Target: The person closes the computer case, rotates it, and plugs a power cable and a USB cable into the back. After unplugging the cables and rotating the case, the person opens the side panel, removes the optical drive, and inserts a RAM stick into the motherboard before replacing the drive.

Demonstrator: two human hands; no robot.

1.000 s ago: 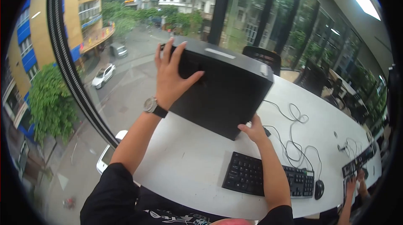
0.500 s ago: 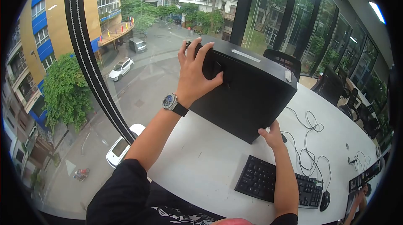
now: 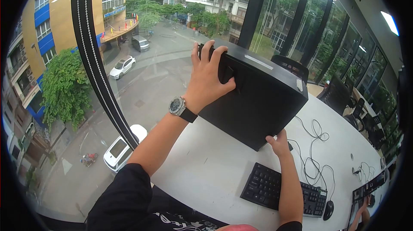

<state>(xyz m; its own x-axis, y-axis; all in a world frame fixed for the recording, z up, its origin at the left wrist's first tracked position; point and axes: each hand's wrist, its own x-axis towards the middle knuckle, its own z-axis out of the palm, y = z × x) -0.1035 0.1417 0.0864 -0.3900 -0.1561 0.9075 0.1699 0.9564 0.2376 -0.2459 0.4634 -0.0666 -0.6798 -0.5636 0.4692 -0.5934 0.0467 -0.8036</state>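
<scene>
A black desktop computer case is held tilted above the white table, its broad dark side panel facing me. My left hand, with a watch on the wrist, grips the case's upper left corner, fingers over the top edge and thumb on the panel. At the lower right corner, my right hand clasps the case with its thumb on the near side; the other fingers are hidden behind it. A black keyboard lies under my right forearm, which covers part of it.
A mouse and loose black cables lie on the white table. Large windows border the left and far sides. Office chairs stand beyond the table, and another person's hand shows at the lower right.
The case and both hands appear slightly lower and farther right in view, and the surroundings have shifted a little too. Both hands keep their hold.
</scene>
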